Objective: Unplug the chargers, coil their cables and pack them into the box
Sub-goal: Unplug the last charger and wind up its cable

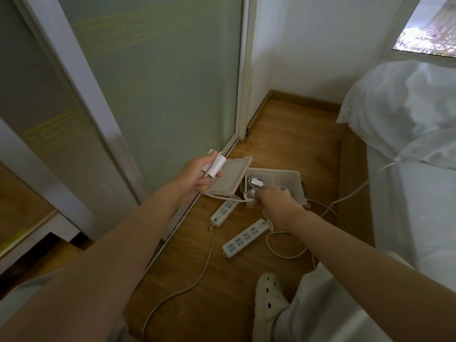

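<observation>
L hand (197,175) grips unplugged charger (217,165), R hand (274,206) pinches cable (222,196) at box (291,178); packed charger (256,182) inside, coiling + packing left.

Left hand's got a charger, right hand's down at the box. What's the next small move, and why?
Probably bring the left hand down and set its charger in the open box. Its cable runs to the right hand at the box, where another charger lies.

Dim, soft daylight from the window (428,28) at upper right; wide-angle bending at edges, slight blur
</observation>
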A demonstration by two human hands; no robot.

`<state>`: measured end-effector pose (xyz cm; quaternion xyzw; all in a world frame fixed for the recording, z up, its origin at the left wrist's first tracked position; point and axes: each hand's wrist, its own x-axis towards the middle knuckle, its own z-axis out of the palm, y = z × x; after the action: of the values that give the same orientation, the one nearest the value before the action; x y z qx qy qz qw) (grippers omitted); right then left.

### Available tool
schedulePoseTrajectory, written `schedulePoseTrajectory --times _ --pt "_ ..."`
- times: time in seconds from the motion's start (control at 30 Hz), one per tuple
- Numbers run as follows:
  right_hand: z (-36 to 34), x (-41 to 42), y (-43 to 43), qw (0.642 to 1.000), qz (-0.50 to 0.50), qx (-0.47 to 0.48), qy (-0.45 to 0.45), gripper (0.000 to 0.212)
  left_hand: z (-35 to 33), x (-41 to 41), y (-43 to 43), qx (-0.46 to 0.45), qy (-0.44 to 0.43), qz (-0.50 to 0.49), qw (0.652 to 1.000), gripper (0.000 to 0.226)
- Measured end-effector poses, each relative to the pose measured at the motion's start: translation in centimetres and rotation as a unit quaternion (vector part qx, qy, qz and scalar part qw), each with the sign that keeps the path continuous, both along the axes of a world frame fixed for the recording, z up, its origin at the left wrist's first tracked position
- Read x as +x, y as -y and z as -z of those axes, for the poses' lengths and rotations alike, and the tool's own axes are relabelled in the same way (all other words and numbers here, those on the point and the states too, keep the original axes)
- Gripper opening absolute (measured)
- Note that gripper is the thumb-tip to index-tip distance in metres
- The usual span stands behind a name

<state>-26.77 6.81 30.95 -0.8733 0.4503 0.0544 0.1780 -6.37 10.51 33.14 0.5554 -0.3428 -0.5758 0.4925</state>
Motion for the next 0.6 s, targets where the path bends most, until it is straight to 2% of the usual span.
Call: schedulePoseTrajectory --times 0.1,0.17,0.23,0.33,0.43,0.53,0.6 --pt "0.3 0.8 -1.7 0.990 -0.055 0.119 0.049 0.029 -0.1 -0.6 0.1 0.012 -0.036 0.010 0.999 0.031" --pt "0.3 2.4 -3.1 0.966 -0.072 0.222 0.112 0.022 -0.1 -1.4 0.3 0.024 -0.042 -0.003 0.999 0.029" --pt "0.3 4.1 -4.2 0.941 -0.066 0.266 0.197 0.017 -0.1 -2.1 0.5 0.025 -0.064 -0.017 0.997 0.028" --pt "-0.4 5.0 -4.5 0.900 -0.010 0.307 0.308 0.030 -0.3 -2.1 0.7 0.028 -0.084 0.006 0.996 0.029" --pt "-0.5 4.2 -3.8 0.917 -0.036 0.269 0.292 0.032 -0.9 -1.5 0.3 0.042 -0.075 0.066 0.994 0.028" --pt "-0.2 3.1 -2.7 0.954 -0.071 0.202 0.211 0.029 -0.9 -0.8 -0.6 0.051 -0.038 0.163 0.985 0.028" --pt "0.0 2.7 -2.1 0.969 -0.104 0.163 0.154 0.027 -0.5 -0.3 -1.1 0.065 -0.008 0.219 0.974 0.039"
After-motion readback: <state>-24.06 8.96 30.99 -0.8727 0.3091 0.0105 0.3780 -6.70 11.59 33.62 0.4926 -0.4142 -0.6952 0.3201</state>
